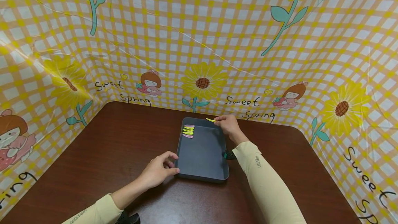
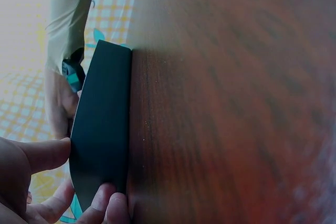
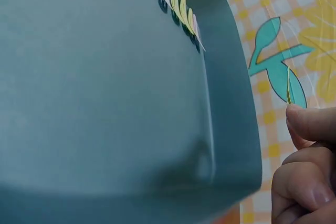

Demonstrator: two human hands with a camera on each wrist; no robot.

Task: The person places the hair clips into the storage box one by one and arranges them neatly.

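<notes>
A dark grey tray lies on the table. Inside it, near the far left corner, a row of slim pink and yellow hair clips lies side by side; the right wrist view shows these clips too. My right hand pinches a yellow hair clip between thumb and fingertips above the tray's far right end. Edge-on, that clip looks thin in the right wrist view. My left hand touches the tray's near left corner from outside, its thumb at the rim and fingertips lower on the wall.
The brown wooden table extends around the tray. A yellow checked cloth with sunflowers and printed words stands as a wall behind and along both sides. A dark strap sits at the right wrist.
</notes>
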